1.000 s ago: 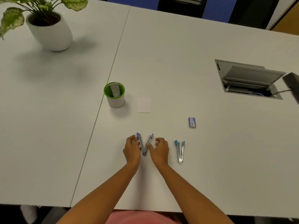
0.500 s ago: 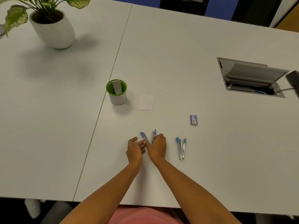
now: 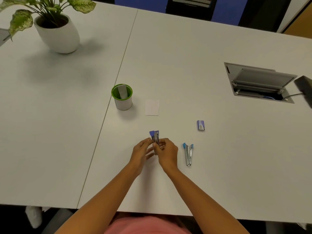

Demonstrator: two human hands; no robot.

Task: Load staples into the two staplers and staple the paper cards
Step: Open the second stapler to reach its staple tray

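Purple stapler [image 3: 156,136] nearly closed, metal body, both hands pinching.

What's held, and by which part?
The purple stapler: the right hand pinches its near half, leaving the purple tip free. The left hand touches its left side; blur hides whether it grips.

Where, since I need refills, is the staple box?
Head view: the staple box lies on the table, just beyond the light-blue stapler, right of the paper card.
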